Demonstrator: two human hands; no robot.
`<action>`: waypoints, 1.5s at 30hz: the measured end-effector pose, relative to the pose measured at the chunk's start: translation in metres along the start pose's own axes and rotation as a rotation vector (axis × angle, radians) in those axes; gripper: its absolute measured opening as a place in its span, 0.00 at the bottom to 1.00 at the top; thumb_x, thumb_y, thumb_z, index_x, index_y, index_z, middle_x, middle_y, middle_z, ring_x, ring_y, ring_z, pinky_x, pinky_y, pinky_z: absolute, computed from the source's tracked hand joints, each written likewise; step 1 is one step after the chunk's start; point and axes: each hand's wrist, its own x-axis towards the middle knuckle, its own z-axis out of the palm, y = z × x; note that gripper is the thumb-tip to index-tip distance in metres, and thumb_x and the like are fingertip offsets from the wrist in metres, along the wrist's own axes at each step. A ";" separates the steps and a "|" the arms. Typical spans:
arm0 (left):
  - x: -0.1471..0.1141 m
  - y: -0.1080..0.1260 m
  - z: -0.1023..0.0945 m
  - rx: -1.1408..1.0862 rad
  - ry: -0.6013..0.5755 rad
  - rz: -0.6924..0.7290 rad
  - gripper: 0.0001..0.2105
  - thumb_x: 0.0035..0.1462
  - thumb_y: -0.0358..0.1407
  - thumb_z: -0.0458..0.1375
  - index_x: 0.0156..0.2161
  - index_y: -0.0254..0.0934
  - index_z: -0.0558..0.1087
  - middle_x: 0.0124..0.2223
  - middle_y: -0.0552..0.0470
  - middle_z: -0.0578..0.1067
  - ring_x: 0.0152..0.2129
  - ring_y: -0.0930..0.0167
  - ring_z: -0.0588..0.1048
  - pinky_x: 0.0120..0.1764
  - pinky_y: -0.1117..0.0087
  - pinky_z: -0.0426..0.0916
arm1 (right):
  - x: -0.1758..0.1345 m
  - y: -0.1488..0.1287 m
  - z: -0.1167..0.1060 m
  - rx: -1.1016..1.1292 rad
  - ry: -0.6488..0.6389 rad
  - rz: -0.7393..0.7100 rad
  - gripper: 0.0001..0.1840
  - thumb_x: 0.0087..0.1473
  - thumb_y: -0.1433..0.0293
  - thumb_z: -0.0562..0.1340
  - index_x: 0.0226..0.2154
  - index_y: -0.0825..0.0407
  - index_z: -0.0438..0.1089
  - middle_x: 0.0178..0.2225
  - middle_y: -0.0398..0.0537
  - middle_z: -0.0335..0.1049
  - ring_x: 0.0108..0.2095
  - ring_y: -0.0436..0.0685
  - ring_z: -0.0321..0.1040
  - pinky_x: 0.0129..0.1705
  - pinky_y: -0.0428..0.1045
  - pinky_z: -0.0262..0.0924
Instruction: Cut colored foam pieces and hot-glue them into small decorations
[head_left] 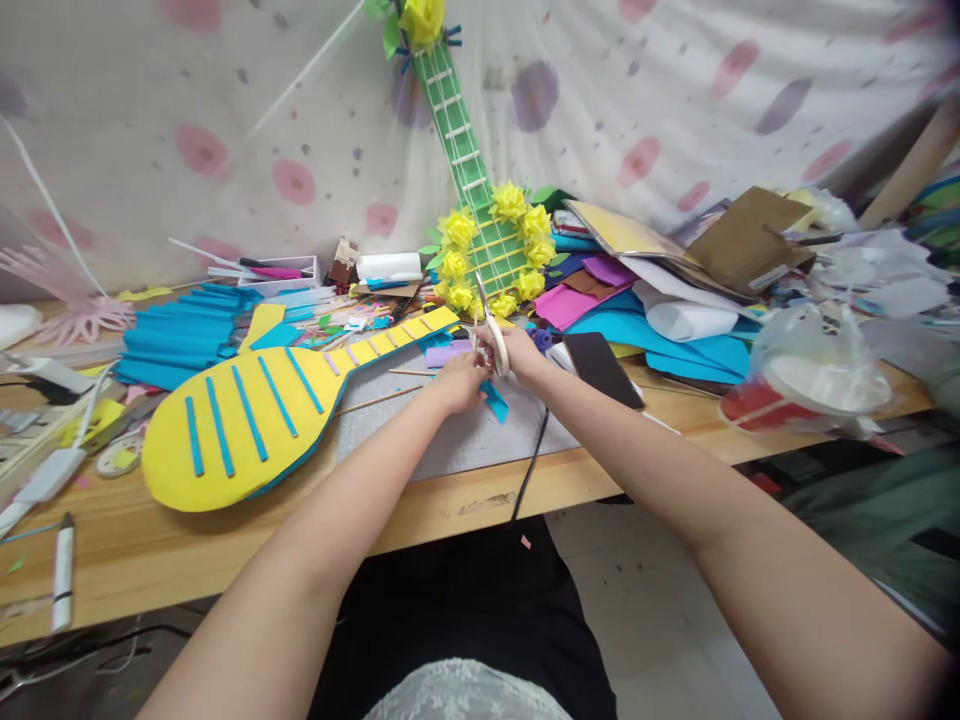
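Note:
My right hand (517, 352) is closed around the cream handles of a pair of scissors (498, 345), whose blades point up and away from me. Close beside it, my left hand (460, 383) has its fingers pinched together near the scissors. A thin pale strip shows by those fingertips, but what they hold is too small to make out. A blue paper piece (495, 402) lies just under the hands, over a grey cutting mat (442, 450). Left of them lies a yellow and blue lute-shaped paper craft (240, 425) with blue strips on its body.
A green paper instrument (469, 160) with yellow flowers leans against the spotted curtain. Coloured paper (675, 335) is piled at the right, near a black phone (602, 370) and a bagged cup (806, 375). A black cable (534, 460) hangs over the table edge. A white marker (64, 575) lies front left.

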 end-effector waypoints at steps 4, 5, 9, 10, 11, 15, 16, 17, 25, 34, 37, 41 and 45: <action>0.016 -0.007 -0.002 -0.194 0.084 0.009 0.06 0.43 0.26 0.58 0.30 0.34 0.71 0.40 0.43 0.72 0.42 0.61 0.69 0.46 0.61 0.61 | -0.005 -0.005 -0.004 -0.033 0.104 -0.012 0.23 0.44 0.49 0.61 0.21 0.53 0.60 0.12 0.37 0.52 0.14 0.46 0.51 0.17 0.44 0.50; 0.017 -0.010 -0.004 -0.287 0.153 -0.039 0.05 0.44 0.26 0.56 0.30 0.34 0.69 0.38 0.44 0.73 0.40 0.63 0.70 0.44 0.62 0.62 | -0.006 -0.006 -0.006 -0.084 0.118 -0.033 0.23 0.44 0.49 0.60 0.22 0.53 0.61 0.13 0.38 0.53 0.15 0.46 0.52 0.18 0.44 0.51; 0.018 -0.018 -0.014 -0.744 0.540 -0.448 0.02 0.50 0.28 0.52 0.29 0.36 0.62 0.30 0.50 0.71 0.32 0.70 0.72 0.37 0.68 0.64 | -0.010 -0.015 -0.018 -0.496 0.217 -0.151 0.26 0.45 0.46 0.57 0.28 0.54 0.64 0.25 0.46 0.65 0.25 0.50 0.61 0.28 0.45 0.56; 0.018 -0.019 -0.016 -0.861 0.621 -0.543 0.03 0.51 0.28 0.52 0.29 0.36 0.61 0.29 0.52 0.71 0.30 0.71 0.72 0.36 0.69 0.64 | -0.013 -0.018 -0.020 -0.627 0.235 -0.158 0.27 0.44 0.45 0.57 0.31 0.54 0.65 0.29 0.48 0.68 0.29 0.52 0.63 0.30 0.46 0.57; 0.019 -0.020 -0.018 -0.967 0.682 -0.610 0.04 0.51 0.28 0.52 0.30 0.37 0.60 0.28 0.52 0.71 0.29 0.72 0.73 0.35 0.70 0.64 | -0.015 -0.020 -0.022 -0.751 0.240 -0.148 0.28 0.43 0.45 0.57 0.33 0.54 0.65 0.33 0.50 0.69 0.32 0.54 0.65 0.33 0.46 0.57; 0.021 -0.021 -0.021 -1.210 0.811 -0.694 0.05 0.51 0.29 0.53 0.32 0.37 0.60 0.26 0.54 0.71 0.28 0.73 0.74 0.34 0.73 0.65 | -0.029 -0.023 -0.022 -1.106 0.142 -0.038 0.35 0.42 0.41 0.55 0.37 0.54 0.65 0.39 0.57 0.70 0.37 0.61 0.67 0.35 0.49 0.58; 0.021 -0.021 -0.021 -1.233 0.833 -0.698 0.05 0.51 0.28 0.54 0.32 0.37 0.60 0.26 0.55 0.71 0.28 0.73 0.74 0.34 0.73 0.65 | -0.032 -0.023 -0.022 -1.163 0.116 -0.026 0.36 0.42 0.40 0.54 0.38 0.55 0.65 0.40 0.59 0.70 0.39 0.62 0.68 0.36 0.50 0.58; 0.021 -0.021 -0.021 -1.246 0.850 -0.702 0.05 0.51 0.28 0.54 0.32 0.37 0.60 0.26 0.55 0.71 0.28 0.73 0.74 0.34 0.73 0.65 | -0.034 -0.023 -0.020 -1.209 0.095 -0.018 0.38 0.42 0.39 0.53 0.39 0.56 0.66 0.41 0.60 0.70 0.40 0.63 0.68 0.36 0.50 0.59; 0.018 -0.026 -0.022 -1.174 0.869 -0.667 0.08 0.50 0.28 0.55 0.35 0.37 0.59 0.25 0.56 0.70 0.28 0.73 0.75 0.34 0.73 0.65 | -0.022 -0.047 -0.008 -1.297 -0.029 0.068 0.43 0.43 0.36 0.46 0.39 0.56 0.70 0.41 0.61 0.71 0.42 0.64 0.68 0.37 0.50 0.59; 0.014 -0.036 -0.012 -1.066 0.832 -0.631 0.13 0.45 0.31 0.59 0.36 0.37 0.60 0.26 0.56 0.70 0.26 0.73 0.73 0.33 0.72 0.65 | -0.028 -0.051 -0.006 -1.304 -0.134 0.094 0.44 0.45 0.38 0.47 0.44 0.57 0.69 0.43 0.61 0.71 0.42 0.63 0.68 0.38 0.48 0.59; 0.014 -0.033 -0.012 -1.107 0.800 -0.561 0.13 0.46 0.30 0.59 0.36 0.37 0.59 0.26 0.57 0.70 0.25 0.74 0.73 0.33 0.72 0.65 | -0.028 -0.051 -0.005 -1.318 -0.174 0.131 0.45 0.45 0.38 0.47 0.45 0.59 0.68 0.45 0.62 0.69 0.43 0.63 0.68 0.38 0.48 0.59; 0.013 -0.031 -0.012 -1.131 0.791 -0.549 0.13 0.46 0.28 0.58 0.36 0.37 0.59 0.25 0.57 0.70 0.25 0.74 0.73 0.32 0.73 0.65 | -0.022 -0.048 -0.006 -1.289 -0.162 0.081 0.44 0.45 0.38 0.47 0.43 0.58 0.70 0.42 0.60 0.71 0.40 0.61 0.69 0.36 0.47 0.58; 0.010 -0.029 -0.019 -1.149 0.815 -0.590 0.12 0.47 0.28 0.57 0.36 0.38 0.59 0.26 0.57 0.70 0.26 0.73 0.74 0.31 0.73 0.65 | -0.014 -0.040 -0.009 -1.247 -0.102 0.008 0.42 0.43 0.37 0.47 0.37 0.56 0.72 0.34 0.56 0.73 0.34 0.58 0.69 0.30 0.45 0.55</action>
